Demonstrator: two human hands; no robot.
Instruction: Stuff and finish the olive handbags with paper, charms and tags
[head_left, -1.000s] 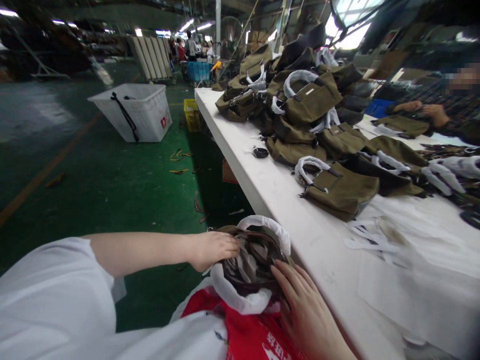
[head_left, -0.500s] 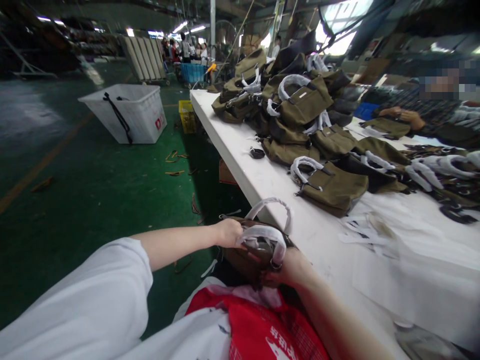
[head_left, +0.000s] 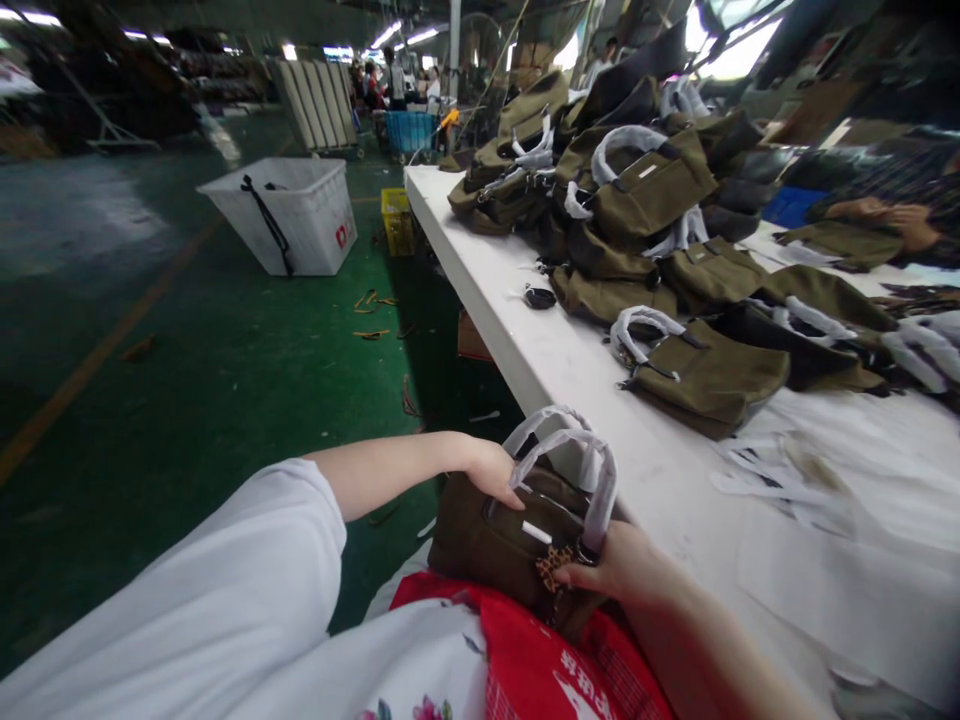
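Note:
An olive-brown handbag rests on my lap against the table's edge, its two handles wrapped in white film and standing up. My left hand grips the bag's top by the base of a handle, its fingers partly hidden inside the handles. At the other end my right hand holds the bag's side. Its thumb presses by a leopard-print charm that hangs on the front. A small white label shows on the bag's front.
A white table bears a heap of similar handbags, a black coiled strap and thin white sheets. Across it are a co-worker's hands. A white bin and yellow crate stand on the green floor.
The handbag has tilted so its front, label and charm now show. My left hand has come out of the bag's opening to its top edge; my right hand has moved up beside the charm.

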